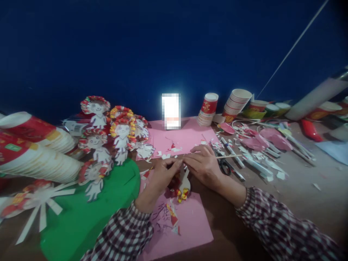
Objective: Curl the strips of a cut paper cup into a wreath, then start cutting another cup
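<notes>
Both hands meet over the middle of the table. My left hand (163,175) pinches a cut paper cup (185,181) whose strips are partly curled into red and yellow rolls at the near end. Closed against its fingertips, my right hand (203,165) has a thin wooden stick (230,156) running through it and out to the right. The fingers hide much of the cup and the stick's other end. Beneath lies a pink sheet (195,221) with dark drawn lines and a red-and-white paper scrap (173,217).
Paper dolls with curled hair (122,132) stand at the left beside a green round mat (108,192). Stacked paper cups (49,159) lean at far left; another stack (236,103) stands at the back. Scissors (225,167), markers (227,145) and paper scraps lie right. A lit screen (171,110) stands behind.
</notes>
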Demonstrator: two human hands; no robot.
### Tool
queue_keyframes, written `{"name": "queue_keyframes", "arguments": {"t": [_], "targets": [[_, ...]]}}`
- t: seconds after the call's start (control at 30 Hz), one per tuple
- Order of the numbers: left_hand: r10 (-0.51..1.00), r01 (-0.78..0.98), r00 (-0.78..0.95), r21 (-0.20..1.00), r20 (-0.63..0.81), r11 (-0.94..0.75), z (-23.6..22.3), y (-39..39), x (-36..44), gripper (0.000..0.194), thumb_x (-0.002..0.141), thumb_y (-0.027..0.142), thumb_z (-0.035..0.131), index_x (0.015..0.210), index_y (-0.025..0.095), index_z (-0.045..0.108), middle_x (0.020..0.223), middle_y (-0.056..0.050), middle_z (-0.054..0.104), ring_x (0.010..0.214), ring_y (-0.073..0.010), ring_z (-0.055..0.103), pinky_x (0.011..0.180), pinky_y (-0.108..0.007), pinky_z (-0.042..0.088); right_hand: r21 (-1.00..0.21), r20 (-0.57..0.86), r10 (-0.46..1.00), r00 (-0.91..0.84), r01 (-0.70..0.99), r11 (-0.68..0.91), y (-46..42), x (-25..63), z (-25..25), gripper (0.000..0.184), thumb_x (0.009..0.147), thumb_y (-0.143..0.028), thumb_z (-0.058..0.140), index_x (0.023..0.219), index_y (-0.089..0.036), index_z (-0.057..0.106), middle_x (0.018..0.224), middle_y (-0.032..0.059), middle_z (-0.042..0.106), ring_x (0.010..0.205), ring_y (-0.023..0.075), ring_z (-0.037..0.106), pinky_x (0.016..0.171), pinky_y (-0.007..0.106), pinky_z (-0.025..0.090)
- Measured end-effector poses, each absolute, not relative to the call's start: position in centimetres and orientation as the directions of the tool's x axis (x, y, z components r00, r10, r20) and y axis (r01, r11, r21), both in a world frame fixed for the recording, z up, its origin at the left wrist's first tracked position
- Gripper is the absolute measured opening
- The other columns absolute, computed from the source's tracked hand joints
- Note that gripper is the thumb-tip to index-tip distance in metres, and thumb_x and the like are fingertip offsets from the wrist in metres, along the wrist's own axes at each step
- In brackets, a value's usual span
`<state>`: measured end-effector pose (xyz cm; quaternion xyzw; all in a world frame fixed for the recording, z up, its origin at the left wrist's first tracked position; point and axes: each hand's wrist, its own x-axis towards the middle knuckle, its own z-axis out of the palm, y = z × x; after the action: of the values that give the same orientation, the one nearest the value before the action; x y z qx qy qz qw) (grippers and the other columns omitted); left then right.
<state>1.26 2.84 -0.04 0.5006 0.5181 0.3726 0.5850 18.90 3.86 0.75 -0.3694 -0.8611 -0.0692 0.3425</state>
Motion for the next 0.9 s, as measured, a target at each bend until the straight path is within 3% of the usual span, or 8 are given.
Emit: {"name": "queue_keyframes", "arguments": {"t": [0.2, 0.7, 0.9], "targets": [[0.961, 0.096, 0.167, 0.974, -0.22, 0.206, -0.4, 2.9, 1.2, 0.036, 0.075, 0.05, 0.059, 0.066, 0.014, 0.059, 0.051, 0.004, 0.046, 0.039, -0.0061, 0.043, 0.036, -0.016, 0.033, -0.126, 0.649, 0.586, -0.486, 0.69, 0.712, 3.8, 18.7, 0.6, 0.012, 0.086, -0.022, 0.058, 0.095, -0.023, 0.065, 0.091, -0.0013, 0.071, 0.094, 0.0189, 0.051, 0.091, 0.036, 0.035], [0.941, 0.015, 0.188, 0.958, -0.282, 0.285, 0.4, 2.6, 1.5, 0.032, 0.074, 0.044, 0.063, 0.079, 0.013, 0.063, 0.049, 0.005, 0.048, 0.031, -0.0063, 0.042, 0.03, -0.018, 0.033, -0.161, 0.682, 0.582, -0.443, 0.685, 0.71, 3.9, 18.5, 0.8, 0.011, 0.081, -0.02, 0.061, 0.09, -0.023, 0.066, 0.088, -0.0028, 0.072, 0.094, 0.0197, 0.053, 0.089, 0.038, 0.036], [0.938, 0.017, 0.165, 0.952, -0.305, 0.307, 0.5, 2.7, 1.6, 0.03, 0.072, 0.038, 0.067, 0.088, 0.012, 0.066, 0.051, 0.003, 0.055, 0.036, -0.0073, 0.049, 0.036, -0.018, 0.038, -0.162, 0.674, 0.59, -0.444, 0.691, 0.705, 3.9, 18.5, 0.5, 0.013, 0.082, -0.02, 0.061, 0.093, -0.025, 0.065, 0.088, -0.0028, 0.072, 0.094, 0.0196, 0.054, 0.09, 0.039, 0.034]]}}
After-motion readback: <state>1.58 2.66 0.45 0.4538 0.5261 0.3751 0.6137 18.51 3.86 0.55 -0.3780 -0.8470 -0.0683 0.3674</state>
